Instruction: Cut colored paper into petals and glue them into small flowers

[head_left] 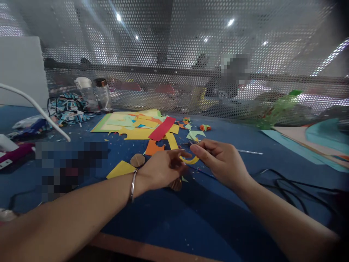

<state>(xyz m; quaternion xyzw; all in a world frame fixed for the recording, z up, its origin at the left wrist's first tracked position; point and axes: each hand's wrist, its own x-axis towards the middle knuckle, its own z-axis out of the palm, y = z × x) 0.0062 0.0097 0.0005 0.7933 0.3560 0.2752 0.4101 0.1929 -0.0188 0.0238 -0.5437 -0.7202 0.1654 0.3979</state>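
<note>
A long yellow paper strip (172,141) runs from the pile of paper toward me, passes by my left fingers and curves up to my right hand (222,158). That hand is closed in a pinch on the strip's curved end; a small dark, thin tip shows by the thumb, too unclear to name. My left hand (160,169), with a silver bracelet (133,185) at the wrist, hovers palm down beside the curve. Its fingers are apart, bent and slightly blurred, with nothing visible in them. Under it lies a brown roundish piece (176,184), partly hidden.
A red strip (163,128), an orange piece (155,147) and paper scraps lie ahead. A brown disc (137,160) is left of my hand. Black cables (289,182) and a green bottle (282,109) are right; two clear bottles (103,96) stand back left. A perforated screen (169,72) closes the back.
</note>
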